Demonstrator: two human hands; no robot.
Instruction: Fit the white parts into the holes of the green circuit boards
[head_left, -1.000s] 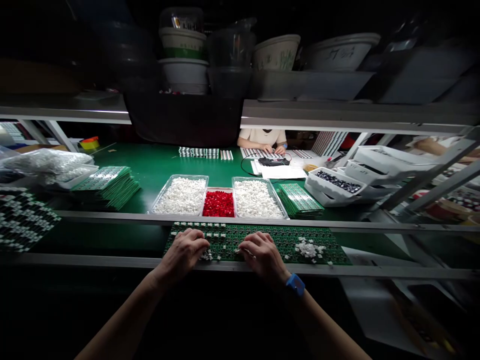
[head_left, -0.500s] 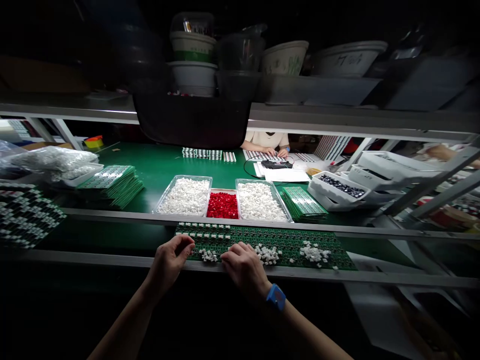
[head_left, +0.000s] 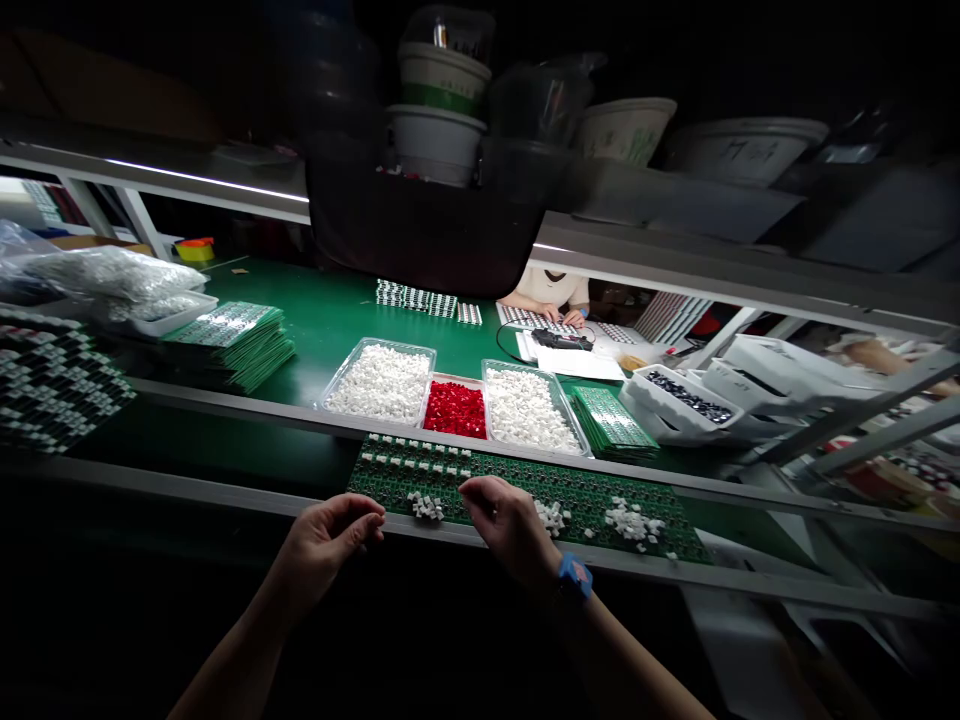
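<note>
A long green circuit board (head_left: 600, 485) lies along the near rail, with rows of small white plastic pieces (head_left: 420, 465) fitted at its upper left. Loose white pieces (head_left: 426, 506) form a small pile between my hands, and two more piles lie farther right. My left hand (head_left: 326, 540) is closed in a pinch in front of the board's lower left corner. Over the board's middle, my right hand (head_left: 514, 525), with a blue wrist strap (head_left: 575, 576), has its fingers curled together and partly covers a pile. Whatever is between either hand's fingertips is too small to make out.
Behind the board stand two clear trays (head_left: 324, 400) of white pieces, with red pieces (head_left: 454, 408) between them. Stacks of green boards (head_left: 232, 345) flank these. White bins (head_left: 652, 415) are at right. A shelf hangs overhead; a person (head_left: 555, 290) sits opposite.
The view has tilted. My left hand has drawn back from the board toward the front rail. My right hand has lifted from beside the near pile and now sits higher over the board.
</note>
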